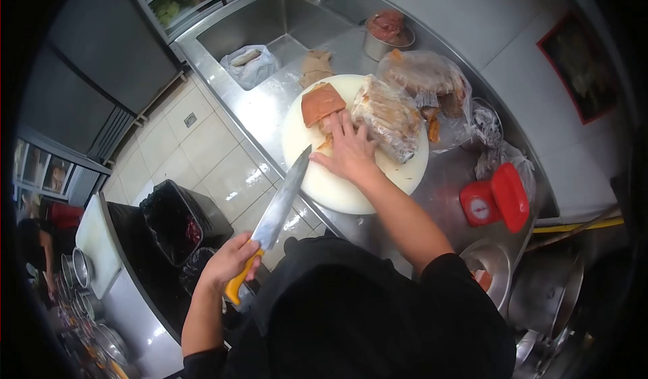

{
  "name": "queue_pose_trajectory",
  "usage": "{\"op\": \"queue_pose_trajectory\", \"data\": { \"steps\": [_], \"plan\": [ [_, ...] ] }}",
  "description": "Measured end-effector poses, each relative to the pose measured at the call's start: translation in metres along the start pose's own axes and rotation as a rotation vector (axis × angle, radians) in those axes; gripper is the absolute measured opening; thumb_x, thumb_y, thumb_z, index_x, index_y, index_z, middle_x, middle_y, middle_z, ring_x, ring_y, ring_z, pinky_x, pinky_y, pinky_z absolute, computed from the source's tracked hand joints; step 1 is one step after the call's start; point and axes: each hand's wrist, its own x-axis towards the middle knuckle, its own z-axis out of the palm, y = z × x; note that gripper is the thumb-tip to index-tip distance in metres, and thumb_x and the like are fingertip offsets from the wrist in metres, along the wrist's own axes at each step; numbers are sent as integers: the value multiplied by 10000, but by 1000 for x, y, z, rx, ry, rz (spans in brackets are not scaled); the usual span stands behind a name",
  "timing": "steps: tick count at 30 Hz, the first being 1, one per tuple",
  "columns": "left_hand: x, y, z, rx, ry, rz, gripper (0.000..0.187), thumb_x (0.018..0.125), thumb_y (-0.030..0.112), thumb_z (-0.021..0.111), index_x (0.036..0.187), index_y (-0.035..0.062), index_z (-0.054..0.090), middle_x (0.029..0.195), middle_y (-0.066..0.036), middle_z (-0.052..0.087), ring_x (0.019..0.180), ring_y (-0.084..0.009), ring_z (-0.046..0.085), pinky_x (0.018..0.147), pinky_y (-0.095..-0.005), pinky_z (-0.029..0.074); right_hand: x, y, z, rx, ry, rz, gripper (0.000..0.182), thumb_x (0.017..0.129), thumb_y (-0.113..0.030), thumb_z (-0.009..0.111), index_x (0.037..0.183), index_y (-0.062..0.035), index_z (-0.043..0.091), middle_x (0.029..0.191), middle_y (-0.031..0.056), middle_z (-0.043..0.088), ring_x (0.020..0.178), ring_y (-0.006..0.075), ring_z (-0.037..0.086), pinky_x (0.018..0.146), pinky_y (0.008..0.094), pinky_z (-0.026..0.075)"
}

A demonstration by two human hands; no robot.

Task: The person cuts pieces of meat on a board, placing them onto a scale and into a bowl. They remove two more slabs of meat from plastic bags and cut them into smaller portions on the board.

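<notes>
My left hand (pixel 233 261) is closed round the yellow handle of a large kitchen knife (pixel 282 200). Its blade points up and to the right, with the tip at the left edge of the round white cutting board (pixel 398 186). On the board my right hand (pixel 347 149) presses on a pale piece of meat (pixel 322 136), thumb spread to the left; the fingers partly cover it. A slab of meat with brown skin (pixel 322 104) lies just above the fingertips. To the right of the hand is a large chunk of meat in clear plastic wrap (pixel 388 119).
Behind the board stand a bagged piece of meat (pixel 425 75) and a metal pot of raw meat (pixel 388 28). A red kitchen scale (pixel 479 203) is at the right. A sink (pixel 246 24) holds a white bag (pixel 250 65). A black-lined bin (pixel 177 220) stands at the left.
</notes>
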Motion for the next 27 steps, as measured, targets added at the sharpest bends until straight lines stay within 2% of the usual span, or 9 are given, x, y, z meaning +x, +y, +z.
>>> {"op": "queue_pose_trajectory", "data": {
  "steps": [4, 7, 13, 16, 17, 20, 21, 24, 27],
  "plan": [
    [27, 0, 6, -29, 5, 37, 241, 1098, 282, 473, 1152, 60, 552, 766, -19, 570, 534, -111, 544, 512, -258, 464, 9, -5, 11, 81, 91, 62, 1060, 801, -669, 732, 1598, -129, 289, 1615, 162, 272, 1421, 449, 294, 1049, 704, 322],
    [30, 6, 4, -49, 13, 50, 250, 1098, 280, 486, 1175, 52, 552, 745, -27, 571, 525, -115, 544, 519, -251, 478, 24, -12, 46, -4, 450, 155, 848, 796, -647, 731, 1446, -155, 498, 1483, 122, 413, 1349, 393, 356, 1045, 622, 300],
    [49, 8, 7, 13, -38, 81, 229, 1098, 274, 489, 1139, 56, 545, 738, -24, 560, 507, -117, 529, 486, -256, 458, 6, -5, 57, 203, 413, 39, 469, 798, -510, 739, 1112, -163, 716, 1294, 126, 517, 1250, 381, 402, 1054, 560, 314],
    [55, 12, 25, 75, -120, 41, 213, 1095, 260, 498, 1126, 55, 548, 738, -20, 557, 515, -115, 531, 483, -260, 452, -25, -9, 71, 320, 529, -35, 436, 775, -448, 768, 1102, -165, 721, 1280, 128, 514, 1214, 383, 423, 1041, 531, 343],
    [55, 14, 33, 113, -122, 32, 214, 1092, 257, 511, 1116, 49, 556, 736, -19, 562, 521, -112, 528, 485, -259, 440, -34, -10, 76, 364, 578, -62, 419, 747, -355, 810, 1090, -143, 698, 1252, 154, 505, 1197, 393, 435, 1025, 527, 360],
    [45, 19, 55, 208, -126, 101, 228, 1086, 264, 530, 1119, 40, 562, 725, -16, 567, 519, -110, 514, 496, -254, 431, -43, -3, 87, 492, 799, -104, 440, 727, -324, 841, 1087, -138, 669, 1227, 159, 494, 1200, 377, 434, 1031, 538, 363],
    [37, 27, 60, 296, -118, 110, 278, 1069, 261, 555, 1198, 15, 574, 747, -13, 591, 532, -99, 556, 515, -262, 455, -50, -1, 80, 538, 830, -112, 452, 709, -260, 857, 1085, -130, 642, 1239, 178, 474, 1197, 376, 435, 1041, 544, 357],
    [12, 83, 94, 480, -104, 102, 286, 1073, 262, 552, 1206, 10, 581, 730, 6, 586, 536, -85, 565, 533, -249, 462, -67, 22, 24, 602, 1008, -133, 436, 707, -219, 858, 1075, -119, 646, 1246, 171, 466, 1207, 368, 437, 1049, 524, 356],
    [32, 141, 141, 610, -152, 189, 281, 1067, 271, 558, 1152, 5, 592, 712, -3, 590, 557, -95, 604, 551, -269, 491, -53, 71, -14, 584, 1100, -10, 409, 701, -209, 855, 1046, -108, 659, 1262, 164, 461, 1227, 378, 441, 1057, 508, 386]
  ]
}}
